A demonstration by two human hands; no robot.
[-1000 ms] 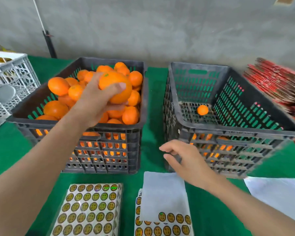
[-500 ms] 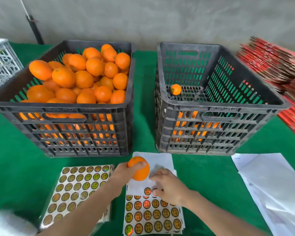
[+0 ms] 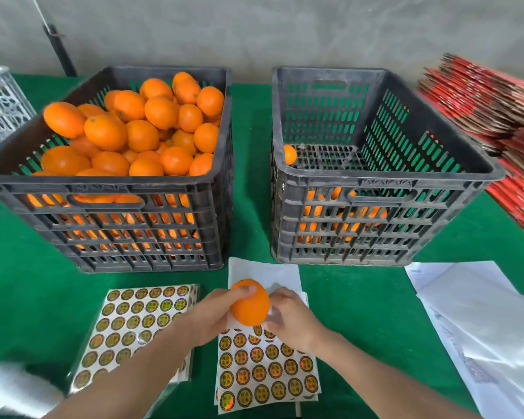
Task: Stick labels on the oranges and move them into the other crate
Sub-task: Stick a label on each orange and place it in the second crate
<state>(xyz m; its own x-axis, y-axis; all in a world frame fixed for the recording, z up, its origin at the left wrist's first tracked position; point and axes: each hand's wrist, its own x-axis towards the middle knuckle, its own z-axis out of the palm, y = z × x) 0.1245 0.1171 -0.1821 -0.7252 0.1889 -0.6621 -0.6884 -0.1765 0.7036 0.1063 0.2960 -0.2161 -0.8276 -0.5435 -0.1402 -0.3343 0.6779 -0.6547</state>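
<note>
Paper label sheet [image 3: 266, 370] nearest; over it left hand [image 3: 212, 317] wraps the orange [image 3: 250, 303], right hand [image 3: 289, 317] touches its side, grip unclear. Likely firm, light, rolls, so hold round the belly. Beyond the sheet: full crate [image 3: 103, 182] left, target crate [image 3: 375, 176] right.

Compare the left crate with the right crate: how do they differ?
The left crate is heaped with oranges up to its rim; the right crate holds only a few, low inside, seen through its slots. Fruit hides most of the left crate's inner walls; the right crate's slotted walls and floor show bare. Both are dark slotted plastic on green cloth.
</note>
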